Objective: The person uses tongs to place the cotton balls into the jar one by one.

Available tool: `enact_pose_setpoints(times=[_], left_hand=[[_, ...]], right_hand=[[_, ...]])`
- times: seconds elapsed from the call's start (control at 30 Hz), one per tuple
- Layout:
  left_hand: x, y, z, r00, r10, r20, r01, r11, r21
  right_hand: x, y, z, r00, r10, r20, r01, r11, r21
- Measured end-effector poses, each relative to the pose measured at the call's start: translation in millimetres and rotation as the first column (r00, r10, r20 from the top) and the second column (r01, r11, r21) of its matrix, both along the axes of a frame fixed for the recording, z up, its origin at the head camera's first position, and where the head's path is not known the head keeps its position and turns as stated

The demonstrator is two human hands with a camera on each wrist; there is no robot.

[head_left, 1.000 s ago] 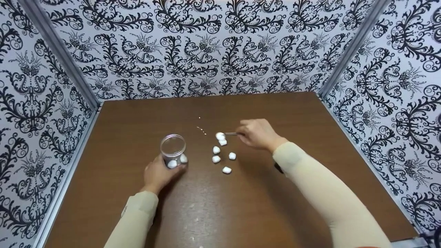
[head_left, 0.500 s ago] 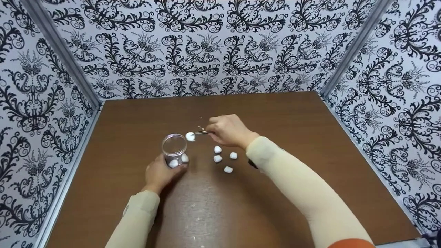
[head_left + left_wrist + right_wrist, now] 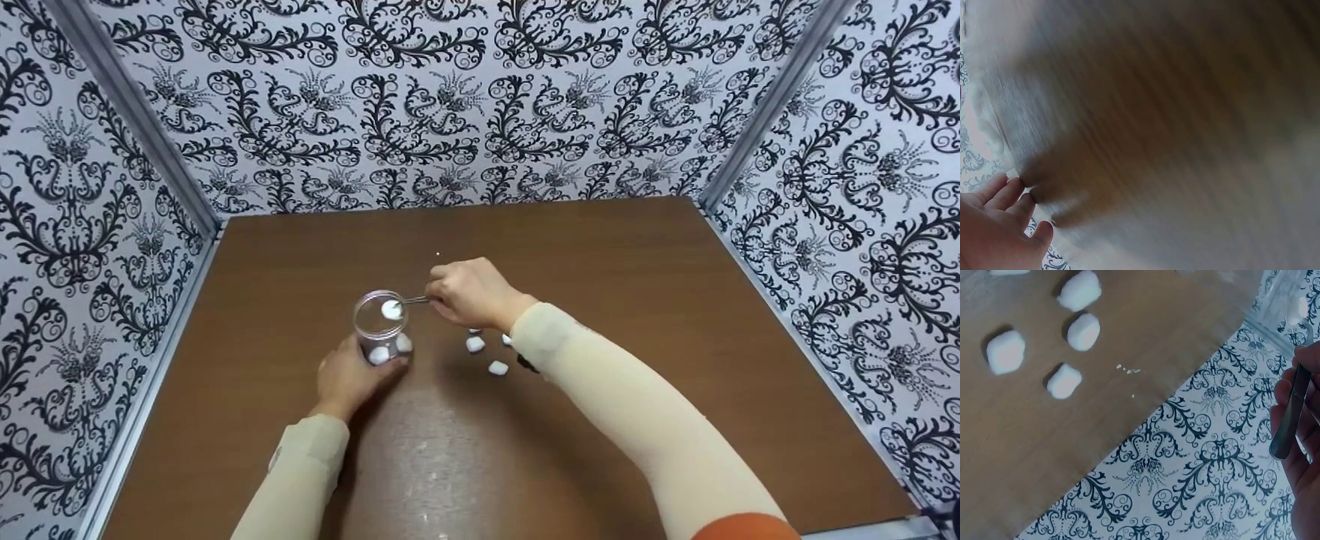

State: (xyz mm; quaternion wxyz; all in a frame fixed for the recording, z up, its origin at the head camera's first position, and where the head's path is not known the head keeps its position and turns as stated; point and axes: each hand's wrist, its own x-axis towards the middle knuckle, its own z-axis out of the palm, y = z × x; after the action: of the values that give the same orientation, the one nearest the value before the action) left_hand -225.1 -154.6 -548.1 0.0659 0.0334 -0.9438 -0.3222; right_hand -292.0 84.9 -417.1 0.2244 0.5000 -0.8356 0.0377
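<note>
My left hand point(image 3: 349, 379) grips the lower part of a clear jar point(image 3: 380, 330) standing on the table. Two cotton balls point(image 3: 379, 355) show inside near its bottom. Slim metal tweezers point(image 3: 1292, 416) are pinched in my right hand point(image 3: 476, 291), just right of the jar. Their tips hold another cotton ball point(image 3: 391, 309) at the jar's mouth, overlapping the rim in the head view. In the left wrist view, the fingers point(image 3: 1010, 197) lie at the lower left; most of the jar is out of that view.
Several loose cotton balls point(image 3: 1006, 352) lie on the brown table point(image 3: 600, 247), right of the jar and partly behind my right forearm in the head view. Small white crumbs point(image 3: 1129, 370) are scattered beyond them. Patterned walls point(image 3: 450, 97) enclose the back and sides.
My right hand has moved left, carrying a cotton ball in the tweezers from the loose group to the jar's mouth. My left hand and the jar have stayed in place.
</note>
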Motion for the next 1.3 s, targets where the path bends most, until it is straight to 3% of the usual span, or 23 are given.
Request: enact_pose_setpoints(times=[0.37, 0.57, 0.7, 0.83, 1.1, 1.3], left_hand=[[-1.6, 4.0, -2.5, 0.999, -0.035, -0.014, 0.035, 0.999, 0.003], [-2.7, 4.0, -3.4, 0.999, -0.042, 0.001, 0.042, 0.999, 0.002], [-3.4, 3.6, -4.5, 0.999, -0.048, 0.012, 0.048, 0.999, -0.008], [-4.7, 2.2, -3.9, 0.999, -0.043, 0.010, 0.043, 0.999, -0.015], [-3.9, -1.1, -2.0, 0.999, -0.032, 0.020, 0.032, 0.999, -0.015], [-1.6, -1.7, -2.6, 0.999, -0.035, 0.014, 0.035, 0.999, 0.002]], right_hand=[[-1.9, -4.5, -8.2, 0.999, -0.022, 0.043, 0.020, 0.999, 0.037], [-2.7, 8.6, -6.8, 0.998, -0.027, 0.057, 0.025, 0.999, 0.041], [-1.5, 33.7, -4.7, 0.997, -0.009, 0.074, 0.009, 1.000, 0.010], [-2.2, 72.2, -7.3, 0.996, -0.040, 0.076, 0.042, 0.999, -0.026], [1.0, 147.9, -31.0, 0.982, -0.157, 0.105, 0.160, 0.987, -0.025], [7.8, 176.7, -48.8, 0.973, -0.202, 0.115, 0.202, 0.979, 0.009]])
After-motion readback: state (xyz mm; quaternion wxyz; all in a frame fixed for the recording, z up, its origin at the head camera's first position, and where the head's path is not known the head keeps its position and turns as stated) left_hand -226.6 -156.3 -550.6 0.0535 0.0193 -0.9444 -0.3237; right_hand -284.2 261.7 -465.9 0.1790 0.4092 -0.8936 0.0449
